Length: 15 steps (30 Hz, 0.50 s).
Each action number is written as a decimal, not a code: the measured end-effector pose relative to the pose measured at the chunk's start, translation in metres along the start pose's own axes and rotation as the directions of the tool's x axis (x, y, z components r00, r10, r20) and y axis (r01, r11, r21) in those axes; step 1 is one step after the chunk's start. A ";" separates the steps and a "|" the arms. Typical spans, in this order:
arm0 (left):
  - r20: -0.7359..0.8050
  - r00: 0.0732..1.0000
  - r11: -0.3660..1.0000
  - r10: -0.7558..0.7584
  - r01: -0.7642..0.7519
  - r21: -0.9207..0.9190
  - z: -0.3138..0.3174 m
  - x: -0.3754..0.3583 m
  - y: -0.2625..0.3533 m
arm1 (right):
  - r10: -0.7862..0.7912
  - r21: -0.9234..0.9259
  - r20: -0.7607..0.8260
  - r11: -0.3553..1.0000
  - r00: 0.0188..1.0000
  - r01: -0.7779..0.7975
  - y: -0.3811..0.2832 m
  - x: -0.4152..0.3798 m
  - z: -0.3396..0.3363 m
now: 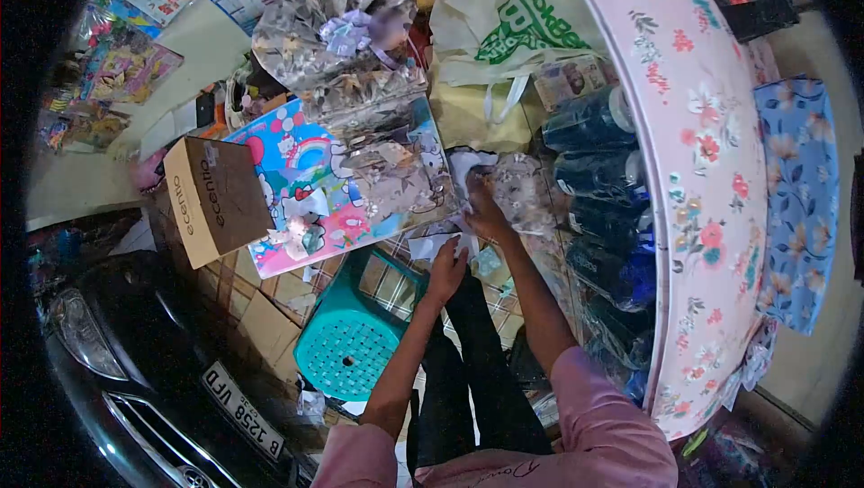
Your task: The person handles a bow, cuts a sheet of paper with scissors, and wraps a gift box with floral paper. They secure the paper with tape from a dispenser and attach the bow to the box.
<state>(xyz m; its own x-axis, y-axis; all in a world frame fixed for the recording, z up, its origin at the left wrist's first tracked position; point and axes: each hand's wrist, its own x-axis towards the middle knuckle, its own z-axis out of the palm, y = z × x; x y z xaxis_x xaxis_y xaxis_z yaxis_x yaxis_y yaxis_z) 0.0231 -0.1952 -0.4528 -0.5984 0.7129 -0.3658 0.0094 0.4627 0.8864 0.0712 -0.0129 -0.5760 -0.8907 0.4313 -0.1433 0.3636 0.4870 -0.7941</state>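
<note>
Head view, looking down. Left hand pinches a crumpled white paper scrap, fingers closed on it. Right hand presses, fingers curled, on glossy patterned wrapping sheet; its grip cannot be told. Both lie above the tiled floor, beside a colourful cartoon-printed flat box. A brown cardboard carton leans nearby; a teal perforated plastic stool stands below

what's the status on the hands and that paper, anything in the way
Left hand grip on white paper. Right hand pressing patterned wrap. Teal stool below, brown box off left, clear.
</note>
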 end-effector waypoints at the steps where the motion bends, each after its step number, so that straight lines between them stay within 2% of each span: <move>1: -0.008 1.000 0.999 0.023 -0.022 0.047 0.005 0.002 -0.006 | 0.067 0.104 0.092 0.992 0.993 -0.077 0.001 0.005 -0.001; 2: -0.001 1.000 0.999 -0.015 0.015 0.032 0.009 0.004 -0.011 | 0.133 0.189 0.182 0.968 0.974 -0.167 0.001 0.010 -0.002; 4: 0.010 0.997 0.997 -0.082 0.082 0.005 0.015 0.009 -0.018 | 0.157 -0.087 0.294 0.987 0.943 -0.137 -0.001 0.027 -0.004; 5: 0.000 0.998 0.998 -0.066 0.066 0.001 0.016 0.010 -0.021 | 0.164 -0.282 0.380 0.958 0.910 -0.055 -0.006 0.032 -0.003; 7: -0.023 0.999 1.000 -0.025 0.025 -0.006 0.018 0.014 -0.029 | 0.229 -0.605 0.516 0.780 0.826 0.161 -0.020 0.046 -0.002; 10: -0.037 0.998 0.994 -0.042 0.038 -0.105 0.015 0.021 -0.025 | 0.268 -0.631 0.489 0.766 0.830 0.124 -0.018 0.050 0.011; 11: -0.014 0.997 0.995 -0.078 0.077 -0.070 0.013 0.024 -0.023 | 0.293 -0.662 0.476 0.740 0.829 0.119 -0.015 0.050 0.015; 14: -0.002 0.998 0.998 -0.060 0.060 0.008 0.012 0.032 -0.022 | 0.496 -0.773 0.423 0.634 0.758 0.016 -0.026 0.056 0.012; 15: 0.003 0.999 0.999 -0.042 0.042 0.007 0.011 0.035 -0.021 | 0.446 -0.726 0.413 0.688 0.794 -0.009 -0.021 0.056 0.011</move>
<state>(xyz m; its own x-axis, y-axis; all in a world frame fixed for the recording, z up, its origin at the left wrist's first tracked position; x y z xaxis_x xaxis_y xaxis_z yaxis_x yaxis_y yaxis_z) 0.0108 -0.1741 -0.4875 -0.5957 0.6944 -0.4036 -0.0103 0.4959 0.8683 0.0107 -0.0081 -0.5738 -0.6580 0.2460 -0.7117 0.4561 0.8822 -0.1167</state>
